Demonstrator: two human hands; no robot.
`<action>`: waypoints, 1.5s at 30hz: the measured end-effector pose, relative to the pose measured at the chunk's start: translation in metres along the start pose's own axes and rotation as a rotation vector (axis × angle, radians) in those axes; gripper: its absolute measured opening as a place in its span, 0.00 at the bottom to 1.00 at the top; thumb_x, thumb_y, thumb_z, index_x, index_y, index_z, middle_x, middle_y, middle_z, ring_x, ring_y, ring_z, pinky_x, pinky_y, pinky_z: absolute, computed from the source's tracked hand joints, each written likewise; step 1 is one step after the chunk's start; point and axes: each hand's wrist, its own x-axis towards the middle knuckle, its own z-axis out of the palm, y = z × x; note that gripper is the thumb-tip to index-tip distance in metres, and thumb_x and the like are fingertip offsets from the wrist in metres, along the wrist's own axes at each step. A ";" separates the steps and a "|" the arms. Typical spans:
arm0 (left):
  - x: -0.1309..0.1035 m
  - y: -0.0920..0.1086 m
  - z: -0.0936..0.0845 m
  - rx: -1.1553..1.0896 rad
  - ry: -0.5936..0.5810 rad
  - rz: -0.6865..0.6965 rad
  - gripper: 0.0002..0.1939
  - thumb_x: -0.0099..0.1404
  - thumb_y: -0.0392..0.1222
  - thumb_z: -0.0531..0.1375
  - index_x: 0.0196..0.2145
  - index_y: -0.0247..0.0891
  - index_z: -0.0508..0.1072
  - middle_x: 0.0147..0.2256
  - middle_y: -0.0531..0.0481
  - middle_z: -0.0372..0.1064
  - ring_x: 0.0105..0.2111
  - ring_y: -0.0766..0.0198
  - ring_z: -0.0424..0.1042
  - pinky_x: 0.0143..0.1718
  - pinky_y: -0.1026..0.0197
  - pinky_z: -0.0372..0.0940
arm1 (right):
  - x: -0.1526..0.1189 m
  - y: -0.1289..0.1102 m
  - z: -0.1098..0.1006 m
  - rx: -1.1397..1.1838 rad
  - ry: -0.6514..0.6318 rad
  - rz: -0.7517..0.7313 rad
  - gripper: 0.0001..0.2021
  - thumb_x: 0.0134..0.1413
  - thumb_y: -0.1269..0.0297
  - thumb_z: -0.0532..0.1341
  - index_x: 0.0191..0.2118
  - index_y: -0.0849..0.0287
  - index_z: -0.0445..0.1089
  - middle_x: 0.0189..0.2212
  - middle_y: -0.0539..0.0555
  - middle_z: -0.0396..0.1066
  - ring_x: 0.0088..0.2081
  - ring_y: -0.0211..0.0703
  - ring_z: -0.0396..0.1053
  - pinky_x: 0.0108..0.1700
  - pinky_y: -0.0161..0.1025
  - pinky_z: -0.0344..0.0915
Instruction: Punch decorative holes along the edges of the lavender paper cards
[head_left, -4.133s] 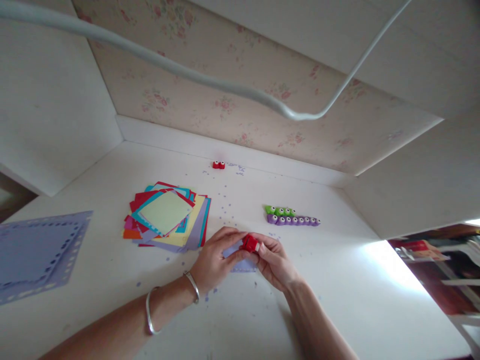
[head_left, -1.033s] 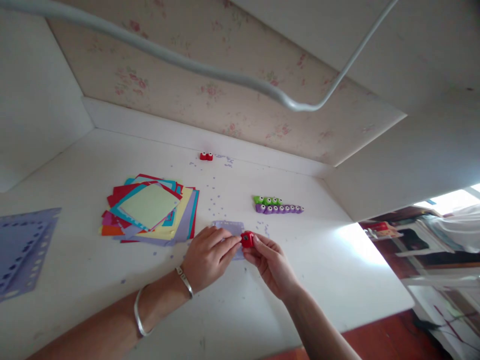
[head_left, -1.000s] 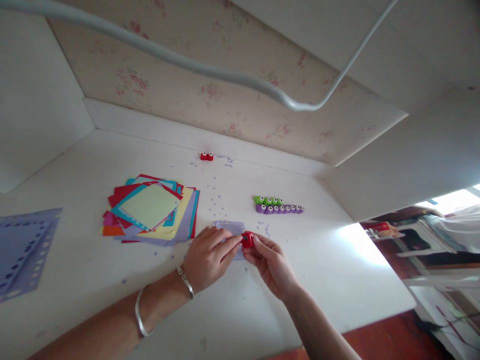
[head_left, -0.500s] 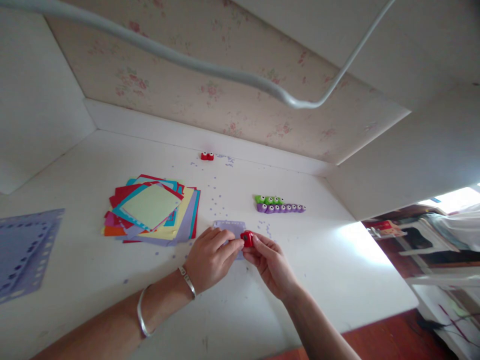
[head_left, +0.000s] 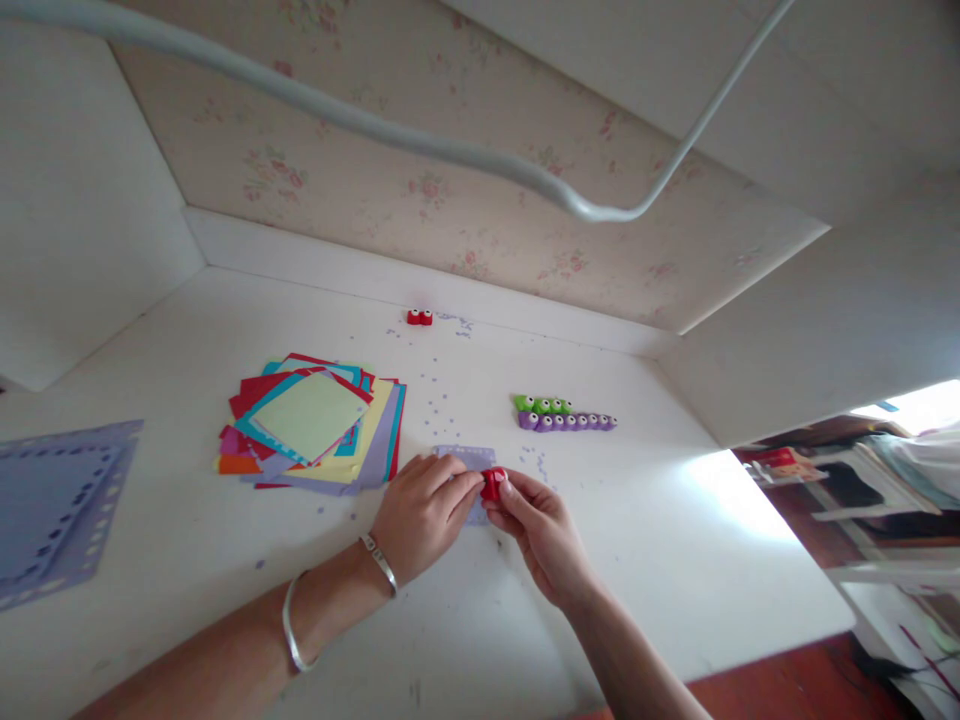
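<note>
A small red craft punch [head_left: 494,485] is pinched between the thumb and fingers of my right hand [head_left: 544,530]. My left hand [head_left: 427,510] is closed, its fingertips against the punch's left side; its thumb is hidden. Behind and below the fingers is a small purple sheet of paper [head_left: 469,460] with a row of punched holes along its top edge. My left hand covers part of this sheet, and I cannot tell whether it touches it.
Left of my hands lies a stack of coloured paper [head_left: 307,415], with larger purple punched sheets [head_left: 60,505] farther left. Green punches [head_left: 544,405] and purple punches [head_left: 566,422] stand in rows at right. Two red punches [head_left: 420,317] sit near the wall. Purple paper bits are scattered about.
The red punch has turned slightly in my fingers, and its dark left opening no longer shows. Both hands stay together over the small sheet. The whole view has shifted a little.
</note>
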 end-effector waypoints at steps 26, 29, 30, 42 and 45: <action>0.003 0.000 0.001 -0.073 -0.061 -0.080 0.07 0.69 0.35 0.51 0.37 0.37 0.69 0.32 0.48 0.66 0.32 0.63 0.68 0.36 0.59 0.65 | 0.001 -0.008 -0.006 0.253 -0.017 0.046 0.10 0.54 0.62 0.65 0.41 0.61 0.75 0.34 0.54 0.78 0.33 0.34 0.75 0.39 0.28 0.71; 0.003 0.000 0.000 -0.108 -0.076 -0.123 0.07 0.69 0.36 0.51 0.37 0.37 0.69 0.33 0.48 0.66 0.33 0.63 0.68 0.35 0.60 0.65 | 0.001 -0.010 -0.012 0.352 -0.041 0.084 0.08 0.56 0.65 0.64 0.41 0.62 0.75 0.35 0.54 0.78 0.34 0.33 0.76 0.40 0.26 0.72; 0.003 0.000 0.000 -0.115 -0.084 -0.132 0.07 0.70 0.36 0.51 0.37 0.37 0.69 0.33 0.48 0.66 0.33 0.63 0.68 0.35 0.60 0.65 | 0.002 -0.010 -0.014 0.375 -0.050 0.091 0.08 0.56 0.66 0.64 0.41 0.62 0.75 0.36 0.55 0.78 0.34 0.33 0.76 0.40 0.25 0.72; 0.004 0.001 0.001 -0.130 -0.167 -0.166 0.08 0.70 0.38 0.51 0.36 0.39 0.69 0.33 0.49 0.67 0.33 0.63 0.69 0.37 0.59 0.64 | 0.005 -0.010 -0.022 0.479 -0.153 0.067 0.15 0.57 0.72 0.62 0.50 0.64 0.71 0.44 0.60 0.76 0.37 0.36 0.76 0.42 0.27 0.72; 0.004 0.001 0.002 -0.130 -0.183 -0.170 0.08 0.70 0.39 0.51 0.37 0.39 0.69 0.33 0.50 0.67 0.33 0.62 0.69 0.37 0.59 0.63 | 0.007 -0.008 -0.024 0.486 -0.158 0.061 0.17 0.57 0.72 0.62 0.52 0.62 0.69 0.44 0.59 0.76 0.38 0.35 0.76 0.43 0.28 0.72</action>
